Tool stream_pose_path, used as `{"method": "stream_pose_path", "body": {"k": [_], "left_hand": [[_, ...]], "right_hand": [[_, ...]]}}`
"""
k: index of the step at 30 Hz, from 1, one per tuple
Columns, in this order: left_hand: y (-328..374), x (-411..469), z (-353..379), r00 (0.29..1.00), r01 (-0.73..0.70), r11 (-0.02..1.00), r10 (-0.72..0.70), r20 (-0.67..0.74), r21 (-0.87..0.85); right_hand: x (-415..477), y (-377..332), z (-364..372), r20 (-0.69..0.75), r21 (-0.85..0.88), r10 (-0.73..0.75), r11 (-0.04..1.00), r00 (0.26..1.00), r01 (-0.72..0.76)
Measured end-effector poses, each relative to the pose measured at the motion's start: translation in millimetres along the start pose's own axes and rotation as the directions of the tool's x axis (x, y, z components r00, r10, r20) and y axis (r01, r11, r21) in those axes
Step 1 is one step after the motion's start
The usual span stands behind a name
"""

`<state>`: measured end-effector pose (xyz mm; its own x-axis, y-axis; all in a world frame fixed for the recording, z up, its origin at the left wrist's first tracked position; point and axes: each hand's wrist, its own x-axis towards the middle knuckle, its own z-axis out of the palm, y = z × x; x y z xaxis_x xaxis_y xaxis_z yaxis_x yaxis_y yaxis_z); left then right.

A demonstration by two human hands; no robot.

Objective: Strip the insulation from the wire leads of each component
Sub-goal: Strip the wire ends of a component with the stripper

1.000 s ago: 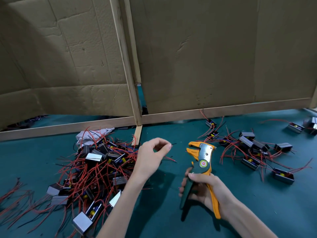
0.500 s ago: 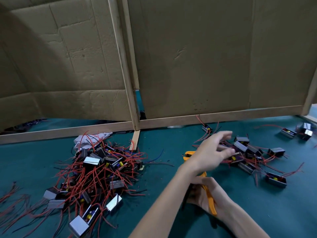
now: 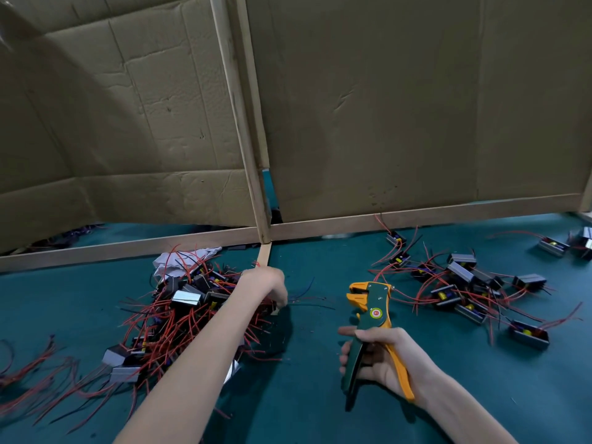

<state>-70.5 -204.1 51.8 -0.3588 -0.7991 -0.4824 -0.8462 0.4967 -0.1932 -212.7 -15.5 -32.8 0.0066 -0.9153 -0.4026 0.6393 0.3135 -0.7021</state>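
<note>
Wire stripper [image 3: 373,310] is gripped in my right hand [image 3: 384,360], lower right of the frame. My left hand [image 3: 264,285] touches the component pile [image 3: 179,315]; whether it grasps anything, I cannot tell.

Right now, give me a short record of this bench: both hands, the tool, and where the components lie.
left hand: fingers down at the right edge of the left pile; hold unclear
right hand: grips the wire stripper by its handles, head upward
left pile: tangled components, red leads
right group: components spread loosely
surface: green table
backdrop: cardboard panels
</note>
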Motion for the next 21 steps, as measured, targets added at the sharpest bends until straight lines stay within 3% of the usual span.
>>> {"method": "stream_pose_path", "body": {"k": [4,9,13,15,17,19,21], "left_hand": [[4.7,8.6,11.4,0.994,0.027,0.999,-0.029,-0.101,-0.018],[14.8,15.4,27.3,0.934,0.03,1.0,-0.026,-0.358,0.005],[10.2,10.2,17.1,0.814,-0.117,0.961,-0.053,-0.579,-0.252],[7.7,-0.3,7.3,0.73,-0.277,0.834,-0.141,-0.669,-0.478],[7.8,-10.9,1.8,0.687,-0.483,0.571,-0.223,-0.691,-0.664],[12.0,-20.0,4.5,0.669,-0.604,0.372,-0.244,-0.702,-0.705],[21.0,-24.0,17.0,0.697,-0.664,0.169,-0.209,-0.685,-0.728]], "right_hand": [[-0.3,-1.2,0.4,0.001,0.015,0.002,1.0,1.0,-0.002],[-2.3,-2.1,2.3,0.01,0.017,-0.004,1.0,1.0,0.004],[-3.0,-2.2,2.5,0.015,0.037,-0.026,0.999,1.0,0.025],[-3.0,-1.9,2.7,0.011,0.045,-0.039,0.998,0.999,0.038],[-3.2,-1.6,2.8,0.007,0.038,-0.054,0.998,0.999,0.054],[-3.6,-1.5,3.2,0.002,0.037,-0.074,0.997,0.997,0.074],[-3.5,-1.8,3.2,-0.009,0.043,-0.106,0.993,0.994,0.106]]}}
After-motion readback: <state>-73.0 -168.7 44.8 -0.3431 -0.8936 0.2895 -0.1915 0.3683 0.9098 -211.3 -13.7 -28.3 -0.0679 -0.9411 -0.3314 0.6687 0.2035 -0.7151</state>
